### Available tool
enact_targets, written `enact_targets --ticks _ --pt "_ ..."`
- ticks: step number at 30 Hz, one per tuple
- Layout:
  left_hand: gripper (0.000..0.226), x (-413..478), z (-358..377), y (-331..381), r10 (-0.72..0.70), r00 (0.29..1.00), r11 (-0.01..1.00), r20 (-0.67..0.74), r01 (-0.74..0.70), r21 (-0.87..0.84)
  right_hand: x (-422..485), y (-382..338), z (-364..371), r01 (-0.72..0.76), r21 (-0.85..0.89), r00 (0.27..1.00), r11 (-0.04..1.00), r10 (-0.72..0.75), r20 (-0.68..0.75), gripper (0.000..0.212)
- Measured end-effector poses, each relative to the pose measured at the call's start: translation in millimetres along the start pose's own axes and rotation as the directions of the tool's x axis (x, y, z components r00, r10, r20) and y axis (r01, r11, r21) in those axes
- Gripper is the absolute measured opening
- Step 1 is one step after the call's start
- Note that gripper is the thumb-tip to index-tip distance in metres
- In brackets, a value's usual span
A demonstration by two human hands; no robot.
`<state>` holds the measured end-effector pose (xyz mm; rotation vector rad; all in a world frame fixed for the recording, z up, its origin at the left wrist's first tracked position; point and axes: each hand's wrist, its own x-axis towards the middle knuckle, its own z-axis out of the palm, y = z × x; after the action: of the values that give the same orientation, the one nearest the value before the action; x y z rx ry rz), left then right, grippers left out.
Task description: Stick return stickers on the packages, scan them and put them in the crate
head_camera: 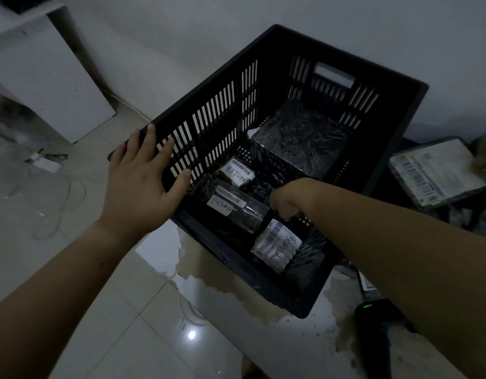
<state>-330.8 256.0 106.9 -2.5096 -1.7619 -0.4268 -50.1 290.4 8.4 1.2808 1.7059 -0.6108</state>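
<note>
A black slatted crate stands on a worn white table. Inside lie a large black-wrapped box and two smaller packages, each with a white label marked RETURN. My left hand rests flat against the crate's left wall, with its fingers straight over the rim. My right hand reaches down into the crate. Its curled fingers pinch the top edge of a dark package with a barcode label marked RETURN near the front wall.
Another package with a barcode label lies outside the crate on the right. A black scanner with a green light sits on the table under my right forearm. Cables and an adapter lie on the tiled floor at left, by a white cabinet.
</note>
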Motion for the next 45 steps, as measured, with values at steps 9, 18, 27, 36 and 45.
enact_targets --ticks 9,18,27,36,45 --pt "0.077 -1 -1 1 -0.009 1.000 0.999 0.010 0.009 -0.036 -58 -12 -18 0.096 0.223 0.975 0.970 -0.046 -0.219 0.036" --pt "0.077 -2 -6 -2 0.013 0.999 0.997 0.043 -0.010 -0.074 -191 -12 22 0.246 0.351 0.807 0.904 0.010 -0.591 0.049" --pt "0.088 -24 -22 98 0.233 0.943 0.903 0.235 -0.120 -0.413 -281 13 162 0.311 0.527 0.699 0.791 0.185 -0.690 0.058" --pt "0.076 -59 -12 252 0.425 0.847 0.811 0.320 -0.199 -0.550 -296 3 354 0.308 0.877 0.826 0.368 0.355 -0.439 0.062" --pt "0.064 -62 14 252 0.515 0.834 0.857 0.196 -0.494 -0.148 -271 -16 447 0.164 0.985 0.920 0.061 0.350 -0.175 0.063"
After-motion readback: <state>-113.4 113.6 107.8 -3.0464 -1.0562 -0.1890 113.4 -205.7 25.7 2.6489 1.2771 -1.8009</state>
